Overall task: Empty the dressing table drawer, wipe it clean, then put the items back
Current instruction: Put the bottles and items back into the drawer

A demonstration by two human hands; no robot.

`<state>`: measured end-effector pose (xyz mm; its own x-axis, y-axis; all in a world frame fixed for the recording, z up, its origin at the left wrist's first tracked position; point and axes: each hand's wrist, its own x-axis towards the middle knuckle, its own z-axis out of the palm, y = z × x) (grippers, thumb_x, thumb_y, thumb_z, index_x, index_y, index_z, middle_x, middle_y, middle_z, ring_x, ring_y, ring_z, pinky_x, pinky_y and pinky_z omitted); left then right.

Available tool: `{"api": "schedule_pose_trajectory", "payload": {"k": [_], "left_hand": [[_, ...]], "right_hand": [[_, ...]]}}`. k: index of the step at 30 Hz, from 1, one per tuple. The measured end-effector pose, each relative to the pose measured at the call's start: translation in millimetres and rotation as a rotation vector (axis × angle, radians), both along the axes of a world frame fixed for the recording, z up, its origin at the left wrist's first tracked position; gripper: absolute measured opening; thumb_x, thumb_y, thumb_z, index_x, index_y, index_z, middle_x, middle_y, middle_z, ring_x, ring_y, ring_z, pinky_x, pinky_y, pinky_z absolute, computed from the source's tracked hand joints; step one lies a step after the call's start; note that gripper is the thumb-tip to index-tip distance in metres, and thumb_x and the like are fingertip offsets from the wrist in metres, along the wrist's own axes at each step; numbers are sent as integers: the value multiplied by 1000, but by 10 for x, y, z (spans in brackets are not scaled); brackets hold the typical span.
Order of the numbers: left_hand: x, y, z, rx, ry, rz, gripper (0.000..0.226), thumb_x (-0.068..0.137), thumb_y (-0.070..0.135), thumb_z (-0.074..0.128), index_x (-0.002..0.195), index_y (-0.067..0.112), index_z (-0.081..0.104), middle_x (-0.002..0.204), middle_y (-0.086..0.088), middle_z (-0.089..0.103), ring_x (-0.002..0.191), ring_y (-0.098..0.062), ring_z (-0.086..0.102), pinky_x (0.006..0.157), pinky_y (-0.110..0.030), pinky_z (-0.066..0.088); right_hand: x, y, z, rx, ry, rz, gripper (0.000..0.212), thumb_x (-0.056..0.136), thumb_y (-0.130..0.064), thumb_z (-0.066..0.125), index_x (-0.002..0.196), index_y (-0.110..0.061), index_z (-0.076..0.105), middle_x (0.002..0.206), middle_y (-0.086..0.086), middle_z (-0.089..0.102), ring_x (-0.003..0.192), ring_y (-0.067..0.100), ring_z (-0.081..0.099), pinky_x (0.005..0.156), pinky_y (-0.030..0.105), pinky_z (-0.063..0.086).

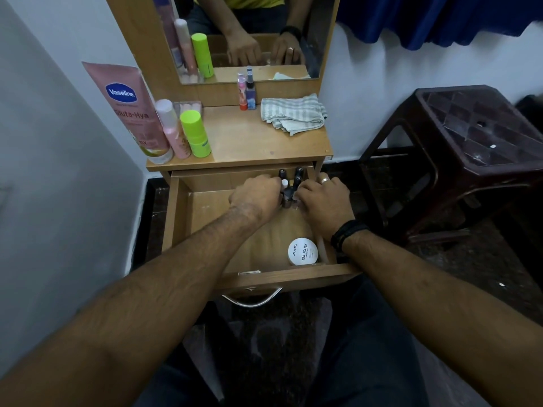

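Observation:
The wooden drawer [205,207] of the dressing table stands pulled out. At its back right stand several small nail polish bottles [290,183] with dark caps. My left hand [255,195] and my right hand [323,201] close in on the cluster from either side, fingers curled around the bottles. A white round tub [302,251] marked nail polish lies at the drawer's front right. A striped grey-white cloth [293,114] lies folded on the tabletop at the right.
On the tabletop's left stand a pink Vaseline tube [129,110], a pink bottle [173,130] and a green bottle [195,133]. Two small bottles [246,92] stand below the mirror [249,36]. A dark plastic stool [458,148] stands to the right.

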<state>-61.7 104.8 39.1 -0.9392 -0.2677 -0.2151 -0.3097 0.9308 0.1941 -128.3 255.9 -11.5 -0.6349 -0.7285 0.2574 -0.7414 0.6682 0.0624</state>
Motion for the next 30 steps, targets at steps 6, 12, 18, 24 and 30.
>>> {"api": "schedule_pose_trajectory", "payload": {"k": [6, 12, 18, 24, 30], "left_hand": [[-3, -8, -7, -9, 4, 31, 27, 100, 30, 55, 126, 26, 60, 121, -4, 62, 109, -30, 62, 85, -50, 55], [0, -24, 2, 5, -11, 35, 29, 99, 31, 55, 128, 27, 59, 123, -5, 62, 111, -32, 61, 88, -51, 54], [63, -88, 81, -41, 18, 1, 28, 98, 31, 54, 125, 24, 59, 124, -7, 63, 111, -34, 62, 86, -48, 54], [39, -277, 431, -117, 183, -81, 29, 100, 34, 53, 125, 23, 60, 118, -4, 64, 107, -32, 63, 86, -47, 55], [-294, -488, 927, -248, 340, -137, 26, 99, 30, 56, 123, 21, 62, 111, -7, 68, 98, -30, 65, 80, -47, 57]], "right_hand": [[-5, 30, -20, -25, -4, -2, 13, 84, -27, 66, 89, -18, 73, 92, 2, 69, 84, 29, 59, 64, 37, 43], [17, 43, -2, -26, -17, -12, 16, 88, -29, 63, 95, -17, 72, 98, 3, 70, 88, 28, 59, 68, 37, 41], [36, 86, 117, -79, -48, -35, 21, 91, -33, 57, 101, -20, 71, 102, 0, 68, 93, 25, 58, 74, 39, 45], [-122, -62, 541, -241, 18, -3, 18, 89, -31, 59, 94, -20, 72, 96, -1, 70, 90, 26, 60, 75, 39, 43], [-436, -541, 1043, -333, -37, -36, 24, 91, -33, 58, 108, -20, 71, 107, 1, 69, 104, 27, 59, 88, 42, 43]]}}
